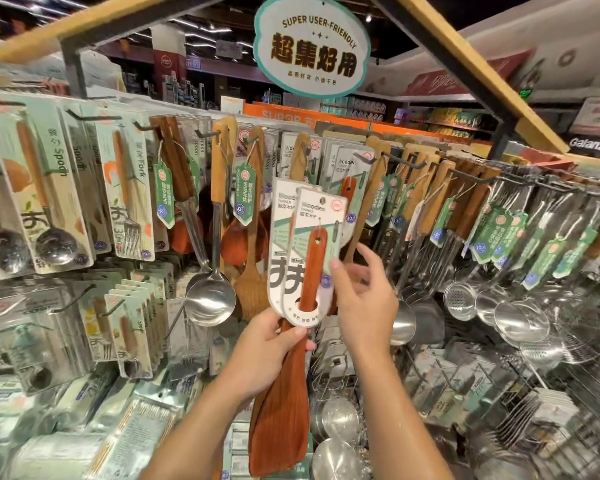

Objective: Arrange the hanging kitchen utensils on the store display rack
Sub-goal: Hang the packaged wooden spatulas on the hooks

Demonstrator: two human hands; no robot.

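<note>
Head view, store aisle, looking at a display rack (520,180) of hanging utensils. Centre of frame: left hand (262,344) grips two carded wooden turners (303,271) together, fingers and thumb curled round the necks just below the cards' rounded bottom edge. Front card reads "Wooden", red-brown handle runs down through a hole in the card, wide blade (279,410) points down toward the lower centre. Second card sits just behind and left of the first, overlapping. Right hand (362,289) is up at the right edge of the front card, thumb pressed on the card face, other fingers spread loosely behind and to the right; not clearly curled round anything. Turners are held off the hooks, in front of the rack and below the row of pegs.

Upper centre behind them: more "Wooden" cards (347,168) hanging on a peg. Left of centre: steel ladle (210,296) with wood handle hanging, bowl down. Upper left: carded spoon (45,188) and fork (129,192) packs. Right side: row of wood-handled steel skimmers and ladles (499,306) with green tags. Top centre: oval hanging sign (312,46), "SUPER USER-FRIENDLY". Lower left: blurred packaged goods, can't make them out.
</note>
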